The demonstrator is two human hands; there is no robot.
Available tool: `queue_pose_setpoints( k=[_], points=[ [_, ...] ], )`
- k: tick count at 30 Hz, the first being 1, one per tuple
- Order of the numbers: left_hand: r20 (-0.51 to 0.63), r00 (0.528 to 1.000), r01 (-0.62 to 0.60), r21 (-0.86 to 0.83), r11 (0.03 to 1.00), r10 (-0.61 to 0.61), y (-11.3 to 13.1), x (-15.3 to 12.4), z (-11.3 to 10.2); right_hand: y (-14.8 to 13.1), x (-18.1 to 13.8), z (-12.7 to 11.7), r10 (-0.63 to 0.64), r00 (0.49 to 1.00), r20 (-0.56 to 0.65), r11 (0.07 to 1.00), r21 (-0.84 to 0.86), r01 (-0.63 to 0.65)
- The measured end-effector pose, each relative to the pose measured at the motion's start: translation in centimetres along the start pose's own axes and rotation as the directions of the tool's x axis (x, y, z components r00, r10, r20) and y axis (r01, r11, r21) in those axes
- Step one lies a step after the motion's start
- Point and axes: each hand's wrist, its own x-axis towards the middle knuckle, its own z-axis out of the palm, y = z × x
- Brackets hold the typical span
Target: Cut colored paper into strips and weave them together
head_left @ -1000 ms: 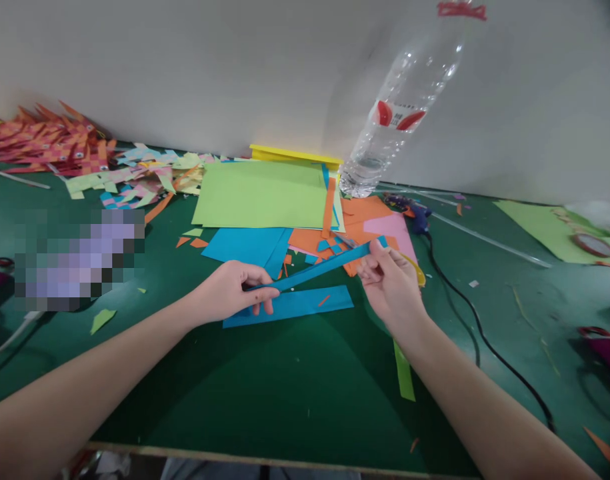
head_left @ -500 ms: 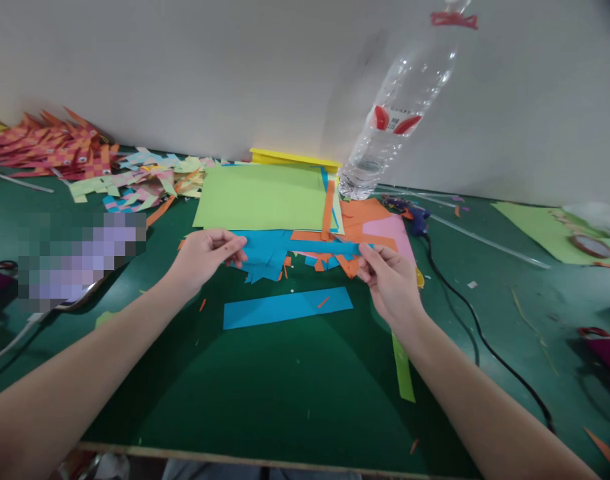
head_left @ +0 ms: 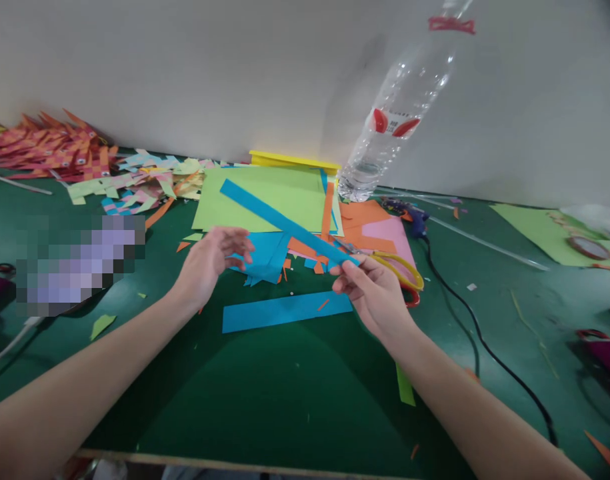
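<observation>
My right hand (head_left: 372,293) pinches one end of a long blue paper strip (head_left: 279,221), which slants up and to the left over the light green sheet (head_left: 265,197). My left hand (head_left: 212,260) hovers beside it with fingers apart, holding nothing, just above a pile of blue paper pieces (head_left: 262,257). A wider blue strip (head_left: 285,311) lies flat on the green table (head_left: 265,393) below both hands. Yellow-handled scissors (head_left: 399,270) lie right behind my right hand.
A clear plastic bottle (head_left: 399,113) leans by the wall. Orange and pink sheets (head_left: 379,230) lie under it. Woven paper pieces (head_left: 85,163) are heaped at the back left. A black cable (head_left: 465,313) runs along the right. A blurred patch (head_left: 79,260) sits at left.
My left hand let go of the strip's end and opened. My right hand swung the strip up so its free end points to the back left.
</observation>
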Motion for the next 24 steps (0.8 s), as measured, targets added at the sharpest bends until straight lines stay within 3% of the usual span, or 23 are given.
queue_pose_setpoints(
  k=[2, 5, 8, 10, 15, 17, 24],
  points=[
    [0.165, 0.986, -0.006, 0.113, 0.994, -0.013, -0.1, -0.6, 0.6, 0.3, -0.5, 0.5, 0.047, 0.997, 0.056, 0.998, -0.04, -0.044],
    [0.365, 0.927, -0.037, 0.318, 0.948, -0.086, 0.2, -2.0, 1.7, 0.6, -1.6, 1.3, 0.11, 0.98, 0.167, 0.989, -0.121, -0.09],
    [0.459, 0.88, -0.085, 0.399, 0.913, -0.119, 0.6, -3.2, 2.6, 0.6, -2.6, 2.0, 0.167, 0.947, 0.274, 0.968, -0.226, -0.105],
    [0.455, 0.886, -0.158, 0.478, 0.864, -0.09, 0.7, -3.7, 2.9, 0.5, -3.0, 2.2, 0.184, 0.935, 0.303, 0.959, -0.265, -0.103],
    [0.432, 0.892, -0.386, 0.576, 0.72, 0.133, 0.5, -4.1, 2.8, 0.5, -3.0, 2.1, 0.185, 0.932, 0.312, 0.959, -0.264, -0.102],
    [0.401, 0.903, -0.384, 0.59, 0.71, 0.154, 0.6, -4.2, 2.8, 0.5, -2.8, 2.0, 0.193, 0.925, 0.327, 0.961, -0.255, -0.11],
    [0.17, 0.977, -0.203, 0.575, 0.792, 0.127, 1.3, -4.4, 3.2, 0.1, -2.5, 1.6, 0.168, 0.922, 0.349, 0.971, -0.219, -0.094]
  ],
)
